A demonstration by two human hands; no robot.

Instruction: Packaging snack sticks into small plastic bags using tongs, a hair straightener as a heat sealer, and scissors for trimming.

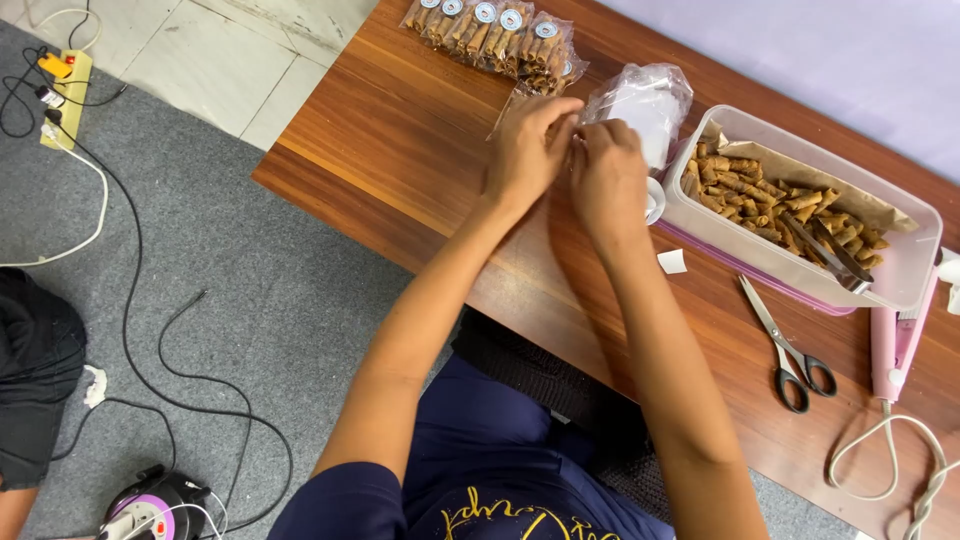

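Observation:
Over the wooden table (400,150) my left hand (527,150) and my right hand (607,175) meet, fingers pinched together on a small clear bag of brown rolled snacks (553,128) that is mostly hidden between them. Behind the hands lies a row of sealed clear snack packs (490,32) with round labels. A stack of empty clear bags (645,100) rests just beyond my right hand. To the right stands a clear plastic tub (905,265) lined with paper, filled with rolled snacks (760,195) and holding metal tongs (825,250).
Black-handled scissors (790,345) and a pink heat sealer (890,345) with a white cord (900,460) lie at the right. A small white paper slip (672,261) is near the tub. On the grey carpet: black cables (130,300), a power strip (62,95), a purple device (150,505).

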